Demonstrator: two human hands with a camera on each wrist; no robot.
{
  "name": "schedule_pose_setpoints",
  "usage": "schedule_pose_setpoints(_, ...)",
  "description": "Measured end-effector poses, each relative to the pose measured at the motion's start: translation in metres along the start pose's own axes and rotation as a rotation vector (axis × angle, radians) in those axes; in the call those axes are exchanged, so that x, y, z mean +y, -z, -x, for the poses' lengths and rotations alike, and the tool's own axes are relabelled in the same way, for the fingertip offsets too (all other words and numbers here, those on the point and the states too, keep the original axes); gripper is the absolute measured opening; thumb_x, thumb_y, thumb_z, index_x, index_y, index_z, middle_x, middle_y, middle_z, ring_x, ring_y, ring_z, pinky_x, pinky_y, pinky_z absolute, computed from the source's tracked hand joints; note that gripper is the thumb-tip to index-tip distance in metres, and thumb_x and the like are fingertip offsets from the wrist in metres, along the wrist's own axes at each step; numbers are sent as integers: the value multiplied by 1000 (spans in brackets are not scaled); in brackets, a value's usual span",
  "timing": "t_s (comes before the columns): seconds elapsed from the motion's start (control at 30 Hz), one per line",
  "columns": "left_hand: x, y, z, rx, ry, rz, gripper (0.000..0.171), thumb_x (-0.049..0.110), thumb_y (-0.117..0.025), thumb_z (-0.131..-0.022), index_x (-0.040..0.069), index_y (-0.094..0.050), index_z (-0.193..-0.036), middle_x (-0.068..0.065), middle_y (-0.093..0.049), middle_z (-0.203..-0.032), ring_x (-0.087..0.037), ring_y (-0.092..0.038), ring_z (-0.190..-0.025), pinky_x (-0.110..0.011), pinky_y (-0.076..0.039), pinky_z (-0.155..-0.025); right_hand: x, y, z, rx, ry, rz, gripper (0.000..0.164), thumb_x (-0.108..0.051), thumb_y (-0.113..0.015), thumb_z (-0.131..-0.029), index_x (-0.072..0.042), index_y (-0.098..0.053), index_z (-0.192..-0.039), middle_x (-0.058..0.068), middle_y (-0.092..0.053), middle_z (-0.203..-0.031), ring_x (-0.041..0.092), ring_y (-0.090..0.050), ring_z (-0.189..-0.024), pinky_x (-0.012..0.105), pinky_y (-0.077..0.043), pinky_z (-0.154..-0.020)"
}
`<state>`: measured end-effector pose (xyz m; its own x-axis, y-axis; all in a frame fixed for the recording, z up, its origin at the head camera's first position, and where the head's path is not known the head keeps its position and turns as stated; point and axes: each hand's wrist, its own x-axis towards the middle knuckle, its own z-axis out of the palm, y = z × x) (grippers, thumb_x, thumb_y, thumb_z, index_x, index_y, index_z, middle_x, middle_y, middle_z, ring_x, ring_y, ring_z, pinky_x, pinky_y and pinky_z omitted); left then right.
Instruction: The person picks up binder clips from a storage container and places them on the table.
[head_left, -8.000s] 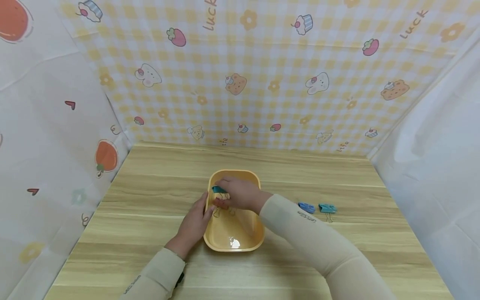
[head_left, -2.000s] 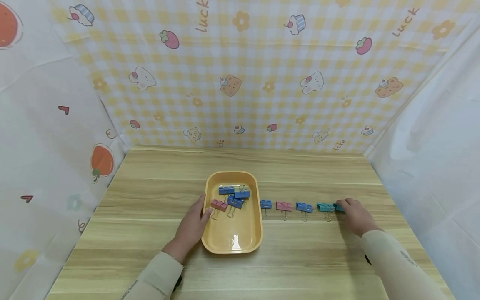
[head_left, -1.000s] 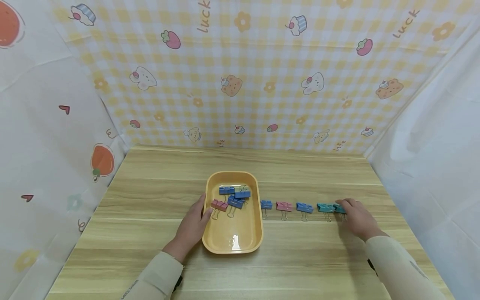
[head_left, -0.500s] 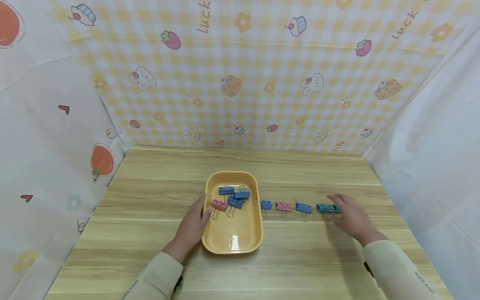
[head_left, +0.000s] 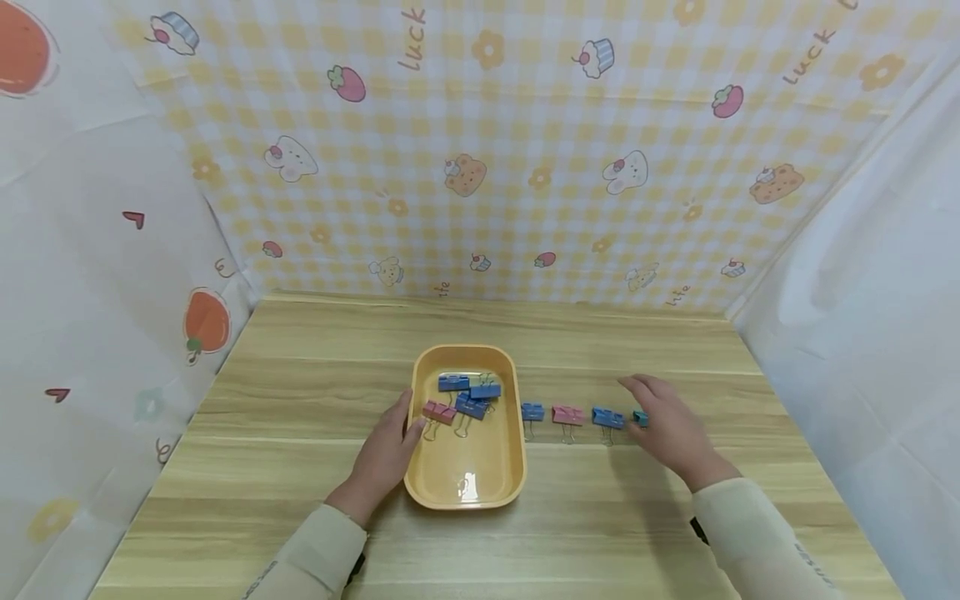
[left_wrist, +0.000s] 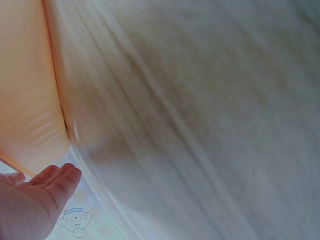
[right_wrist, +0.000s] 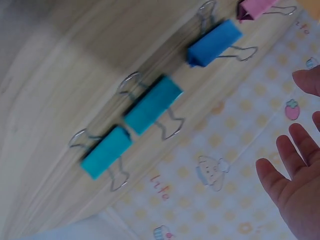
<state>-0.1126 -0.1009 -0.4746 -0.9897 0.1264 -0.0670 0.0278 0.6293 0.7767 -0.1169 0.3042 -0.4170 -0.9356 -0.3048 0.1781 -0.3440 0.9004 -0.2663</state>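
Binder clips (head_left: 567, 416) in a row beside yellow tray (head_left: 465, 458)

Head: left hand (head_left: 382, 450) grips the tray's rim, blue and pink clips (head_left: 470, 407) bunched inside; the tray wall partly hides another blue clip (head_left: 533, 412) on the surface (head_left: 600, 533). Right hand (head_left: 673, 431), fingers apart, holding nothing, blocks most of the teal clips (head_left: 640, 418). Left wrist: surface blurred. Right wrist: teal clips whole, pink clip (right_wrist: 255, 7) cropped.

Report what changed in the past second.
The right hand let go of the rightmost teal metal binder clip and moved left, toward the yellow rectangular tray. The left hand stays on the tray's rim; its blue and pink binder clips lie unmoved.
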Motion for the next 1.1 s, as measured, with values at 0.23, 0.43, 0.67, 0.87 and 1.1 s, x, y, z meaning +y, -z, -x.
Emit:
schedule_pose_setpoints(0.23, -1, -2, -1, 4, 8, -3, 61, 25, -46, -103, 0, -20, -153, -26, -31, -151, -42, -30, -139, -55, -25, -113, -22, -6, -11, -14, 1, -34, 66, -2, -75, -79, -2, -47, -138, 21, -49, -135, 41, -45, -125, 55, -44, -98)
schedule_pose_setpoints(0.43, 0, -2, 0, -2, 19, -12, 62, 26, -45, -103, 0, -19, -153, -26, -30, -152, -42, -30, -139, -55, -25, -113, -45, -16, -22, -5, 13, -72, 63, -6, -75, -82, -4, -48, -139, 19, -50, -135, 38, -46, -126, 53, -45, -98)
schedule_pose_setpoints(0.67, 0, -2, 0, 0, 13, -5, 62, 26, -46, -103, 0, -19, -153, -26, -30, -152, -42, -30, -139, -55, -25, -113, -72, -26, -36, -1, 50, -151, 58, -7, -73, -84, -8, -50, -138, 13, -53, -135, 33, -48, -125, 48, -48, -98)
schedule_pose_setpoints(0.87, 0, -2, 0, -1, 18, -14, 62, 27, -45, -103, 1, -19, -153, -26, -30, -152, -42, -30, -139, -55, -26, -113, -89, -33, -47, -24, 83, -172, 59, -5, -71, -83, -9, -50, -138, 10, -51, -137, 26, -56, -113, 40, -54, -87)
schedule_pose_setpoints(1.1, 0, -2, -1, 2, 13, -15, 61, 26, -44, -103, 0, -19, -153, -27, -31, -151, -42, -30, -139, -55, -26, -113, -108, -43, -64, -84, 118, -153, 60, -9, -74, -83, -11, -51, -139, 8, -51, -137, 27, -50, -126, 42, -48, -99)
